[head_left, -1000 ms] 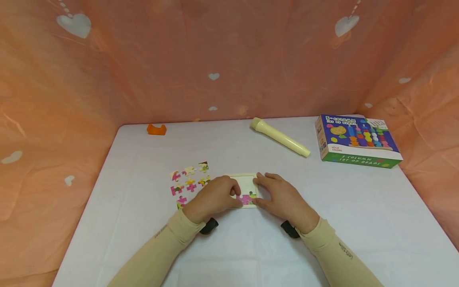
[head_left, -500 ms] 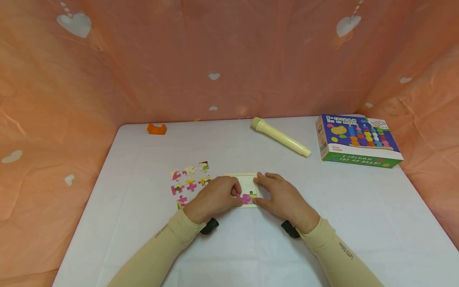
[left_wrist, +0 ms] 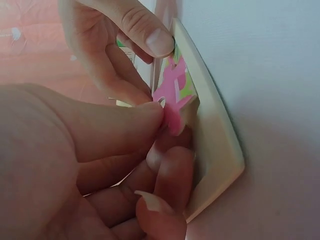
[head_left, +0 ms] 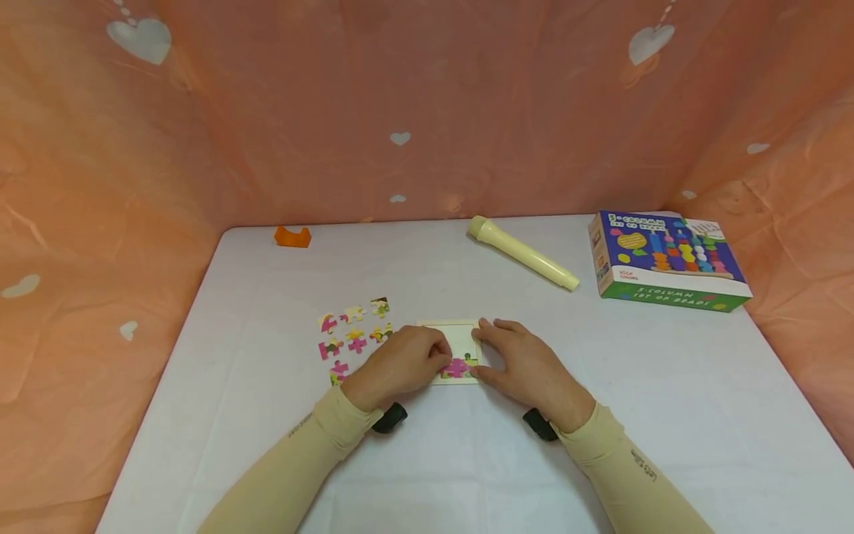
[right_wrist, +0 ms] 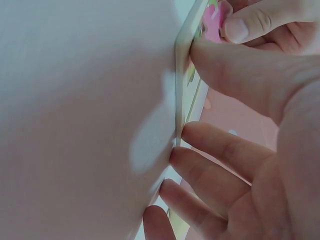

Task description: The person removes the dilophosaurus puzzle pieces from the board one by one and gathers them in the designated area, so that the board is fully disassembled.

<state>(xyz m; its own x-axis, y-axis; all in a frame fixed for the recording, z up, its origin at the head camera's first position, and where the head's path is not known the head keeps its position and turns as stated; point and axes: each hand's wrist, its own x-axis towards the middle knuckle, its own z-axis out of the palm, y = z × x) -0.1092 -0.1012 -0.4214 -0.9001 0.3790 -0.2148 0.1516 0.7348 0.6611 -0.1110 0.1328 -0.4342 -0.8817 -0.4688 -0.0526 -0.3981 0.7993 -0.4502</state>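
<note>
A small cream puzzle tray (head_left: 460, 340) lies on the white table, with pink and green puzzle pieces (head_left: 459, 368) along its near side. My left hand (head_left: 400, 363) is over the tray's left part. Its thumb and fingertips pinch a pink puzzle piece (left_wrist: 173, 116), whose thick edge shows tilted up beside the tray's rim in the left wrist view. At the right rim rests my right hand (head_left: 527, 367), thumb at the near corner and fingers spread along the edge. Loose puzzle pieces (head_left: 356, 341) lie in rough rows left of the tray; my left hand and wrist hide some.
Toward the back of the table lies a pale yellow tube-shaped object (head_left: 523, 254), wider at one end. A bead-set box (head_left: 669, 259) stands at the back right. Near the back left edge is a small orange piece (head_left: 292, 237). An orange curtain (head_left: 427, 111) surrounds the table.
My left thumb has moved up from the tray's near rim to meet the fingertips, and more of the near rim shows. The right hand stays in place.
</note>
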